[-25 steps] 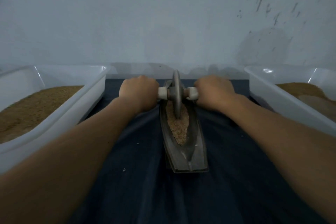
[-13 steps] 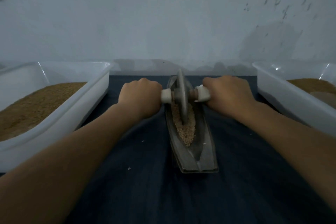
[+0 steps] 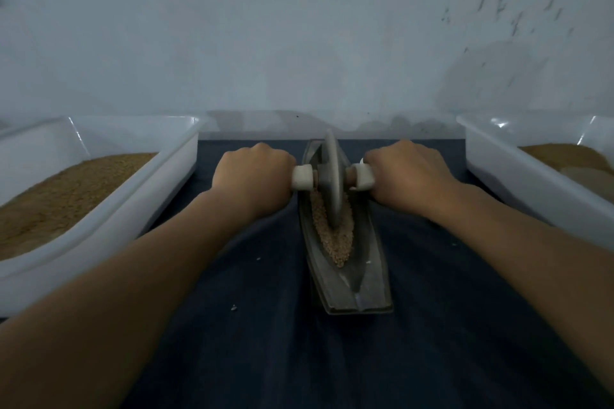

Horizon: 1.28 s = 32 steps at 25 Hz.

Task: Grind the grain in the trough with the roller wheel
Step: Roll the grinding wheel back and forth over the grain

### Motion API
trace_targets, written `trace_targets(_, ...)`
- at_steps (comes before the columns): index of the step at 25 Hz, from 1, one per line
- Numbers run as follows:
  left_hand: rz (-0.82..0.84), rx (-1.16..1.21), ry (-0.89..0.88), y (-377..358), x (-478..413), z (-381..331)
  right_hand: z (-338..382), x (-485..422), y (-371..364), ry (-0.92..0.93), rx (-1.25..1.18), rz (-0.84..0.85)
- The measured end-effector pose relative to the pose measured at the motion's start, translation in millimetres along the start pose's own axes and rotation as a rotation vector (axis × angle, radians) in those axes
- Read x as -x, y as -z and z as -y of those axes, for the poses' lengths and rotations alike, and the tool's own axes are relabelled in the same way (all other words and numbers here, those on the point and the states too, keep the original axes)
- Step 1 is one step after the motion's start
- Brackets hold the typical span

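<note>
Two cropped white tubs (image 3: 166, 189) flank the dark cloth (image 3: 265, 342) below a stained wall (image 3: 299, 43), where left hand (image 3: 254, 176) and right hand (image 3: 408, 173) each grip a handle of the roller wheel (image 3: 332, 183), upright in the grain (image 3: 337, 239) of the trough (image 3: 365, 292), fingers hidden.

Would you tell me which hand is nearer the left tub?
Left. The left hand sits just right of the tub; the right hand is farther right, past the wheel.

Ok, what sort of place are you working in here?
Probably a small hand-grinding workstation: a metal trough with roller wheel on a dark cloth, white tubs of brown meal either side, against a plain wall.
</note>
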<state>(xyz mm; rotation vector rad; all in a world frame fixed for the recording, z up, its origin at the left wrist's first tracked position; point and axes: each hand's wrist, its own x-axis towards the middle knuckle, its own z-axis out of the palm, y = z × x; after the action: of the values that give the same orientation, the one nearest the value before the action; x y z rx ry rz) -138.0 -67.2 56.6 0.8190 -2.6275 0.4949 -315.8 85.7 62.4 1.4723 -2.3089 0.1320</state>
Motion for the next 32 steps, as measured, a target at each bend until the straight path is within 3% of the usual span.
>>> trace_targets(5,0.071,0.037,-0.009,8,8,1,-8,8,3,0.089,0.02,-0.012)
trace_targets(9,-0.061,-0.06,-0.094,8,31,9,-16,42,1,0.126,0.256,-0.318)
trace_targets(11,-0.062,-0.091,-0.066,10,18,3,-14,29,-6,0.1,0.188,-0.251)
trace_targets(15,0.066,-0.103,0.017,22,-28,-13,-12,-13,-12,-0.124,-0.049,0.113)
trace_targets(17,0.091,-0.095,-0.037,26,-22,-10,-14,-3,-11,-0.074,-0.042,0.056)
trace_targets(18,0.074,-0.075,-0.075,23,-9,-6,-16,12,-12,-0.009,0.006,-0.078)
trace_targets(20,-0.07,-0.055,-0.157,15,24,1,-18,47,-12,0.061,0.141,-0.301)
trace_targets(21,-0.143,-0.047,-0.179,14,31,4,-19,57,-10,0.073,0.171,-0.328)
trace_targets(23,-0.225,-0.093,-0.186,11,23,3,-20,53,-16,0.052,0.157,-0.237)
trace_targets(28,0.084,0.022,0.013,6,-28,-2,3,-18,4,-0.112,0.04,0.053)
trace_targets(30,0.084,0.035,-0.008,5,-15,1,1,-10,8,-0.063,0.065,0.053)
trace_targets(32,-0.107,-0.039,-0.107,2,18,2,-7,26,-1,0.012,0.114,-0.104)
